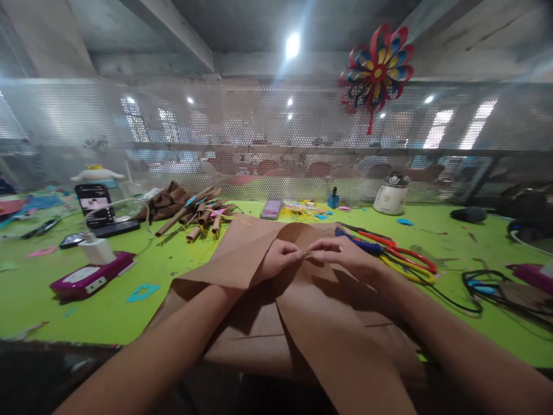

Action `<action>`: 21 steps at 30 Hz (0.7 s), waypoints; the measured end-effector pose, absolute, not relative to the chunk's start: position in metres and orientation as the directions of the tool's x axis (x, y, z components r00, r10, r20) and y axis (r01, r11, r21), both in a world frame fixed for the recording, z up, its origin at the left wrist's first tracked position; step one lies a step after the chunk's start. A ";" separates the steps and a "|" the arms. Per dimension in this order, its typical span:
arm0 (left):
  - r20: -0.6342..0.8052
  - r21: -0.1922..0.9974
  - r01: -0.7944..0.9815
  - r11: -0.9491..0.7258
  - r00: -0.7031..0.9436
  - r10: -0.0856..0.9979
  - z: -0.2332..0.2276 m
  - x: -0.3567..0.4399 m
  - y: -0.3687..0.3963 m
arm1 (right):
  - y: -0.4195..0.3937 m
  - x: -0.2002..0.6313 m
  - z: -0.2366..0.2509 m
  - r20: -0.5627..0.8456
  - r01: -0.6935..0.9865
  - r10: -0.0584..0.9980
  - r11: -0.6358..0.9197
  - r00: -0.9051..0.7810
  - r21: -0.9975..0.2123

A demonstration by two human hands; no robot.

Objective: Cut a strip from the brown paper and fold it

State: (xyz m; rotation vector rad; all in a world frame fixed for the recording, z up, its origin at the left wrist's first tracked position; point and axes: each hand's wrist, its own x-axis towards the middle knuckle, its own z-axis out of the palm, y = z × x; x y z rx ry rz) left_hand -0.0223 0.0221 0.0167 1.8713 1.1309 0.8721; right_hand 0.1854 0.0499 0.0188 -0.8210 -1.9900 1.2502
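A large sheet of brown kraft paper [337, 328] lies bent and curled over the front of the green table, with one long strip hanging toward me. My left hand [280, 257] is closed in a pinch on the paper near its middle. Fingertip to fingertip with it, my right hand [337, 253] pinches the same spot, where a small fold of paper shows between the fingers. More brown paper [254, 242] covers my left wrist in part. Beside my right hand lie scissors with red handles [389, 245] and a blue-handled tool [360, 242].
Rolled brown paper tubes [203, 216] are piled at the back left. A purple power strip [93, 276] with a white plug stands left, near a propped phone [94, 204]. A white jug [391, 193] stands at the back right. Black cable [470, 288] coils at right.
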 end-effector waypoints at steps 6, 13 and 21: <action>0.211 0.823 0.426 -0.376 0.386 0.898 0.012 -0.021 0.025 | 0.045 0.173 0.008 0.115 0.216 0.871 0.243 -0.477 -0.946; 0.202 0.857 0.382 -0.346 0.369 0.907 0.011 -0.015 0.024 | 0.045 0.169 0.004 0.148 0.067 0.900 0.191 -0.411 -0.979; 0.199 0.860 0.387 -0.334 0.348 0.916 0.011 -0.015 0.023 | 0.047 0.169 0.002 0.179 0.085 0.899 0.230 -0.401 -0.969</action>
